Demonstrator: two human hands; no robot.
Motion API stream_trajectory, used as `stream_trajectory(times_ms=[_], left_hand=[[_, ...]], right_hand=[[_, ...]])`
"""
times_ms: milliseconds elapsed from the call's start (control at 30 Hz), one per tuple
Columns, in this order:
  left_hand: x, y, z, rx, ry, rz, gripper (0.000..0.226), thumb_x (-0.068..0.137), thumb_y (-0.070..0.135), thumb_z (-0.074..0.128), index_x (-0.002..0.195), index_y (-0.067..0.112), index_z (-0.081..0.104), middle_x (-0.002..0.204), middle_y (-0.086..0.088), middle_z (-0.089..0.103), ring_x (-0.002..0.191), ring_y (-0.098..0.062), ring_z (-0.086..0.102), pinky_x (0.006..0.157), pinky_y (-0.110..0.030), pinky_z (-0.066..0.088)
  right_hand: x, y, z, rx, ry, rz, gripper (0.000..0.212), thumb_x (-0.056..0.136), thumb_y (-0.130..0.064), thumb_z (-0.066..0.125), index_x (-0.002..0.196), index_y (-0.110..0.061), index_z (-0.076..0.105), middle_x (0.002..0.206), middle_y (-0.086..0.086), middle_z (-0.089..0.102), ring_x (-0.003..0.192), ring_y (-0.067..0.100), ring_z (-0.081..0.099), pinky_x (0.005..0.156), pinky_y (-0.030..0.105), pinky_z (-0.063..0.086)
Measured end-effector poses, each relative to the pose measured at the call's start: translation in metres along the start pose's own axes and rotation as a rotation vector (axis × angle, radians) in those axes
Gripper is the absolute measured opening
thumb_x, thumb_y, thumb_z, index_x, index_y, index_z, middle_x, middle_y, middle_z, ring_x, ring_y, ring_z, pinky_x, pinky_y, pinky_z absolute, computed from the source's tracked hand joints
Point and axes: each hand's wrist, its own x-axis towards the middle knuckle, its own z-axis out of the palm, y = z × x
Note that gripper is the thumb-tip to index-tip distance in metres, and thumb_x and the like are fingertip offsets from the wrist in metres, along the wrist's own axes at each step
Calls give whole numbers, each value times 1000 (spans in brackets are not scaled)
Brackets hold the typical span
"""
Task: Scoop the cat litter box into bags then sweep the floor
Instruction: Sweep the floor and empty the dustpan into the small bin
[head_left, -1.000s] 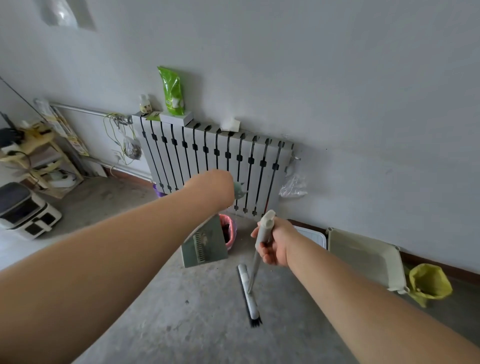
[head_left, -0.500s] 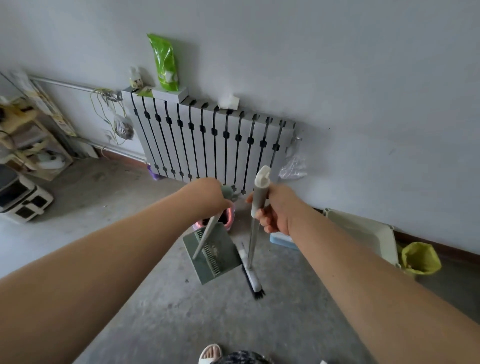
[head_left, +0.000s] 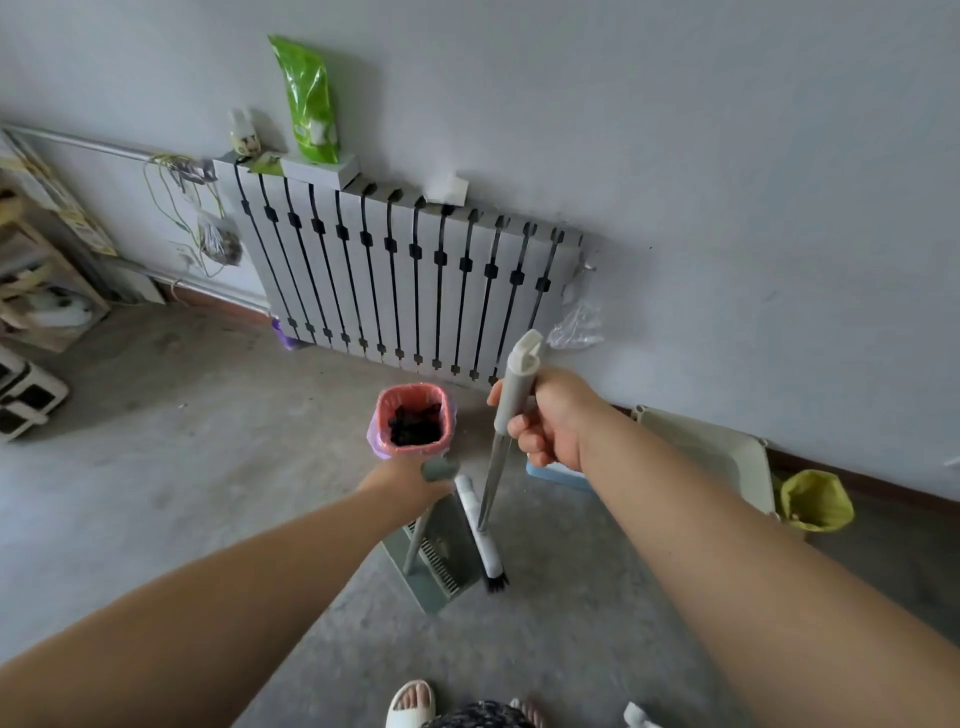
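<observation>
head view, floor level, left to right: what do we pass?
white appliance → pink-lined bin → broom → cream tray → yellow bag. The dustpan is left out: it overlaps both the bin and the broom.

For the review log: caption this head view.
The right hand grips the broom, the left hand the dustpan, beside a bin.

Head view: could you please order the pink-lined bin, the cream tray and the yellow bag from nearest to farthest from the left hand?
1. Pink-lined bin, just beyond the left hand.
2. Cream tray, to the right, against the wall.
3. Yellow bag, past the tray, far right.
</observation>
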Motion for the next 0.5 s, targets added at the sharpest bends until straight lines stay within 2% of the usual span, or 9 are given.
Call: stream_trajectory(times_ms=[33,133,200,300,400,500], left_hand=[[7,-11,11,-46,-24,-15,10,89,40,61,94,33,55,74,6,52,61,-10,51,58,-20,45],[20,-33,38,-203,-121,-92,20,87,34,65,95,18,57,66,0,53,51,-14,50,53,-25,44],[22,-39,50,-384,-195,-173,23,87,30,65,88,10,53,61,-5,51,48,-17,48,50,-27,41],[21,-36,57,-641,-246,-366,42,89,47,56,78,7,54,61,-10,55,48,-21,52,49,-24,42],[28,-35,56,-780,-347,-493,69,86,71,41,88,5,59,71,-14,64,56,-25,61,50,-24,49],[35,-34,64,-867,-416,-543,80,82,78,36,96,3,61,84,-17,66,63,-28,65,56,-28,52]], right_hand=[[2,4,0,-7,-16,14,35,91,-28,31,73,-14,58,46,3,41,31,12,26,40,14,23],[7,15,1,-51,-69,41,34,89,-27,33,71,-16,58,53,4,40,33,12,25,43,14,21],[10,21,3,-68,-94,58,35,90,-28,32,70,-16,58,55,4,39,34,11,24,43,13,20],[15,26,6,-75,-141,90,33,88,-25,33,69,-16,58,56,4,38,33,10,23,41,11,20],[21,32,8,-51,-176,143,30,86,-24,38,69,-16,61,56,4,41,33,11,25,38,11,23],[20,38,13,-66,-225,212,29,86,-24,43,66,-17,62,54,4,41,32,11,25,36,11,24]])
